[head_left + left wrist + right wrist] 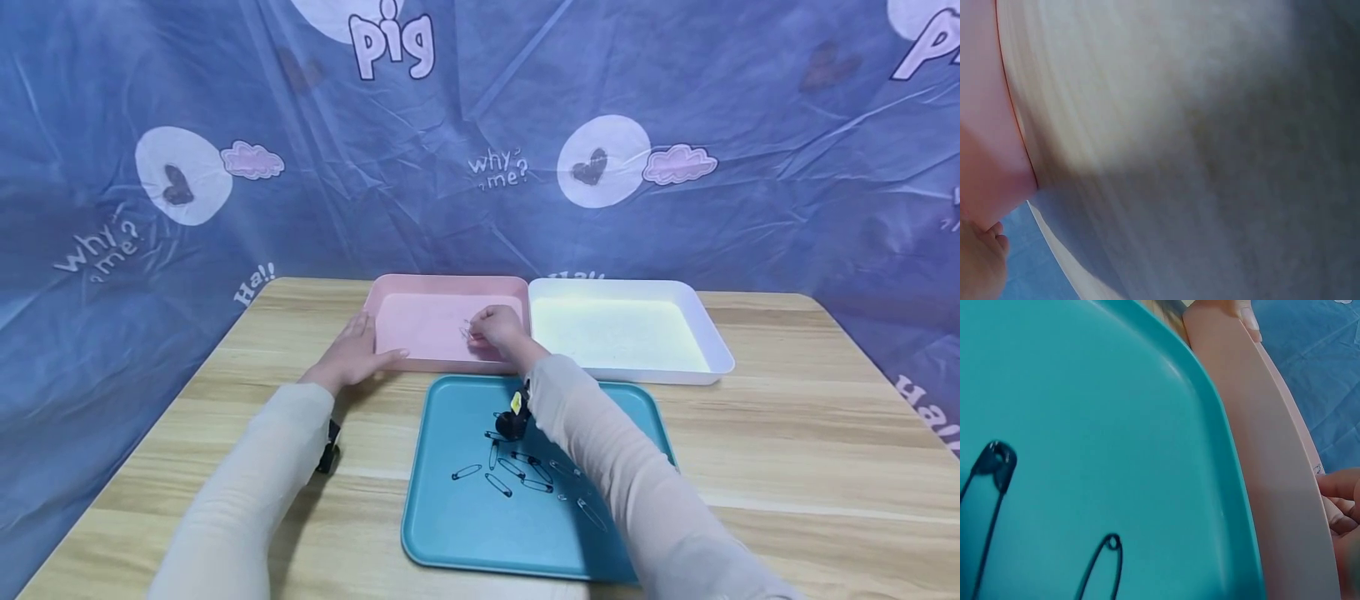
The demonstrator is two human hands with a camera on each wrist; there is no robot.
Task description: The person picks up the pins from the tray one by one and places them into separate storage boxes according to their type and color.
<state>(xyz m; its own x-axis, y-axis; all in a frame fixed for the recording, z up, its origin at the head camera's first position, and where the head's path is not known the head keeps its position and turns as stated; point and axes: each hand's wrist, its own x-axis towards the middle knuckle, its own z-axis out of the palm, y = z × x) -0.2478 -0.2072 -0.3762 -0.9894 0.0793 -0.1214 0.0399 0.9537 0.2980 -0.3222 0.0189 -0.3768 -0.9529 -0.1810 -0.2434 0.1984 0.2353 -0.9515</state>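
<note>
My right hand (495,329) is inside the right end of the pink tray (420,321), fingers curled and pinching a few thin, wiry safety pins (466,331). In the right wrist view a glint of metal (1318,469) shows by those fingertips, past the pink wall. My left hand (352,352) rests on the pink tray's near left corner, fingers along its left side and thumb over the front rim. Only part of that hand (984,259) shows in the left wrist view. Several black and silver safety pins (498,485) lie scattered on the teal tray (480,542).
A white tray (615,333) stands against the pink tray's right side. The teal tray sits just in front of both, partly under my right forearm. Wooden tabletop (795,433) extends to the right. Behind the table hangs a blue printed cloth (420,200).
</note>
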